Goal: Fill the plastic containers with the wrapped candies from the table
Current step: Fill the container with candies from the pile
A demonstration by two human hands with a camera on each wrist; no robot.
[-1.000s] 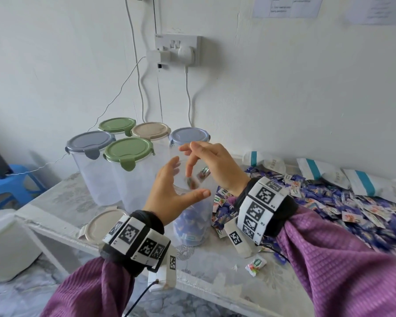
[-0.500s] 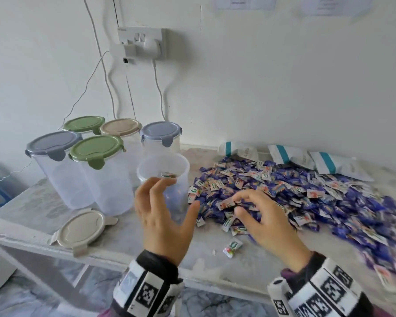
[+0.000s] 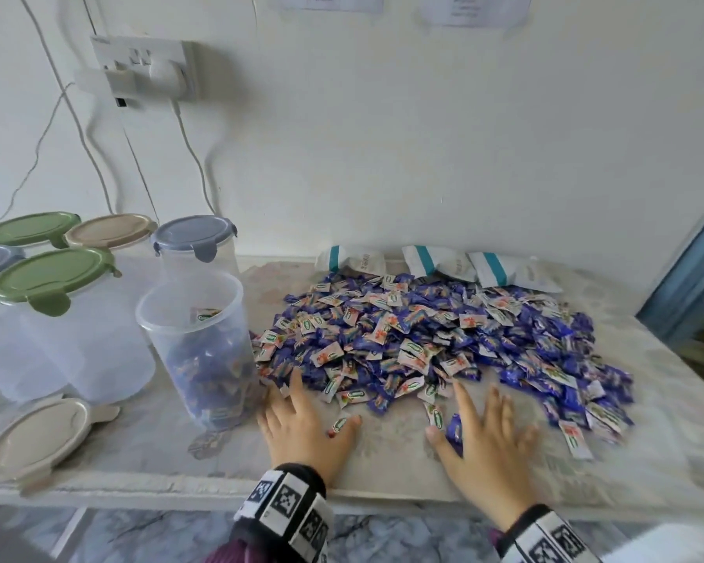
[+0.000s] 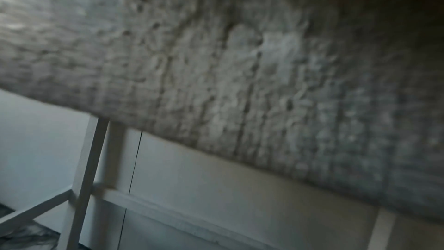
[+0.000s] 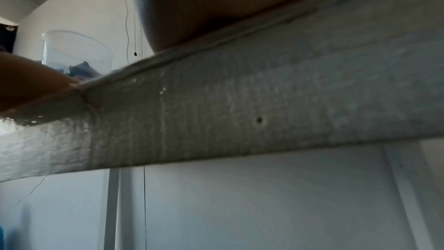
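Note:
A clear open container stands left of centre on the table, partly filled with wrapped candies. A wide pile of blue and white wrapped candies spreads to its right. My left hand lies flat on the table at the pile's near edge, fingers spread, one candy beside its thumb. My right hand also lies flat with spread fingers, a blue candy by its thumb. Neither hand grips anything. The right wrist view shows the container over the table edge. The left wrist view shows only the table's blurred underside.
Several lidded containers stand at the back left, among them a green-lidded one and a grey-lidded one. A loose beige lid lies near the front left edge. White bags lie against the wall. Cables hang from a wall socket.
My left hand has left the container's side and dropped flat onto the table. My right hand came away from over the container to the pile's near edge and spread flat.

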